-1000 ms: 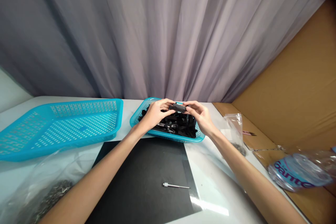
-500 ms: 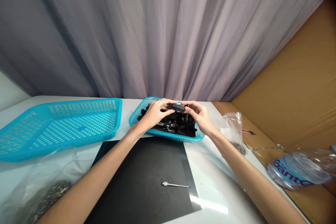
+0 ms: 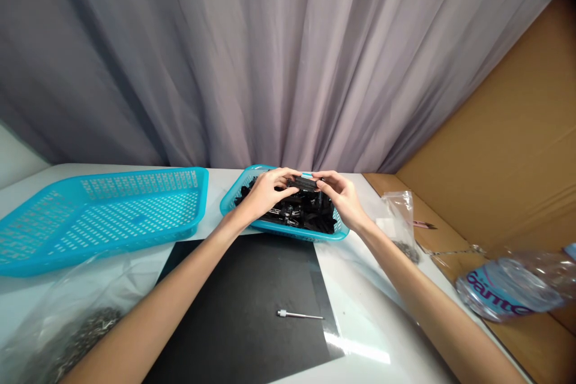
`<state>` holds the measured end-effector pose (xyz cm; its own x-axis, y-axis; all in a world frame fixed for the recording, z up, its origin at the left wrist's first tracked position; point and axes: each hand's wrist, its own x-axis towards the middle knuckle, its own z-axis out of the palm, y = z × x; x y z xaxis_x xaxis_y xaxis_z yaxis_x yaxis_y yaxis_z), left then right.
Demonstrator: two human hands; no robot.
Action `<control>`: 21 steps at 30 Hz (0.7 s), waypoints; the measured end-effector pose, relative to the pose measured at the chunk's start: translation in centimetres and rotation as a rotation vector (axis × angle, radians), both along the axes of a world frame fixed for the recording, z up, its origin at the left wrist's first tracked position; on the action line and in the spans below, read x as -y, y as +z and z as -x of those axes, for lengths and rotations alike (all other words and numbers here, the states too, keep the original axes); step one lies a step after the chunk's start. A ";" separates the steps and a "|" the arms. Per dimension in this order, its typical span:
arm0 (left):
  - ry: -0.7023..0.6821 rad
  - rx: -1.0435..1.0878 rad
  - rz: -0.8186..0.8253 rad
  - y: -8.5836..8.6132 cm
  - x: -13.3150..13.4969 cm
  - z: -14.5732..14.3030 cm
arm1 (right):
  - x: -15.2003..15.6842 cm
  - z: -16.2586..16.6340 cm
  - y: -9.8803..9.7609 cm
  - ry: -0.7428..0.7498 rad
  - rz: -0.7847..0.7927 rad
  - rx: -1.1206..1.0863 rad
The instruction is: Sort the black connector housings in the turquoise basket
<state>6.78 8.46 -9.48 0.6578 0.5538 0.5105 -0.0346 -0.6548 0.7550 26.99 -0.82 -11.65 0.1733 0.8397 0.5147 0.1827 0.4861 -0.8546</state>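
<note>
Between my two hands is a small black plastic part [image 3: 306,183], dark and roughly rectangular, its exact kind unclear. My left hand [image 3: 270,189] grips its left end between thumb and fingers. The right end is pinched by my right hand [image 3: 338,192]. Both hands hold it above a blue basket [image 3: 288,230] filled with black plastic parts [image 3: 310,216], some showing silvery metal bits. A small screwdriver [image 3: 300,314] with a pale handle end lies on the black mat [image 3: 234,306], nearer to me.
A larger blue basket [image 3: 135,243] stands at left. Clear bags of small metal pieces lie front left [image 3: 85,330] and right [image 3: 400,222]. On the right are a plastic bottle [image 3: 508,288], a pinkish pen-like item [image 3: 423,225] and a cardboard wall [image 3: 504,126]. A grey curtain [image 3: 252,60] hangs behind.
The black part has tilted slightly between my fingers. Both hands stay nearly in place over the basket, and the whole view has shifted a little.
</note>
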 end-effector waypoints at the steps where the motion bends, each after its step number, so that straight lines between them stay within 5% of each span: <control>1: -0.004 -0.002 0.003 0.0 0.0 0.0 | 0.0 0.0 0.0 -0.006 -0.001 0.005; 21: -0.014 -0.001 -0.004 0.1 0.4 -0.1 | 0.3 0.1 0.3 -0.066 -0.002 -0.012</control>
